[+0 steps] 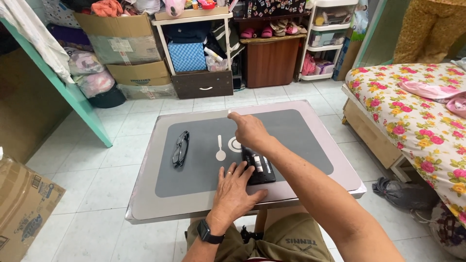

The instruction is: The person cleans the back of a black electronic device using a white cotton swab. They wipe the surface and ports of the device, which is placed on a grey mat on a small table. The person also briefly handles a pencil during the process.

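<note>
A small square table (320,177) with a dark grey mat stands in front of me. My left hand (235,189) lies flat on the mat near the front edge, fingers spread, touching the left side of a black rectangular case (259,167). My right hand (248,128) hovers over the middle of the table with the index finger stretched toward the far edge, holding nothing. Just left of it sit a white spoon-shaped piece (220,150) and a small white ring (234,144), partly hidden by that hand. Black folded glasses (180,148) lie on the mat's left side.
A bed with a flowered sheet (412,116) stands at the right. Cardboard boxes (131,48), a shelf with drawers (201,82) and a shoe cabinet (271,58) line the far wall. Another cardboard box (22,208) sits at the near left. A dark bundle (398,191) lies on the floor.
</note>
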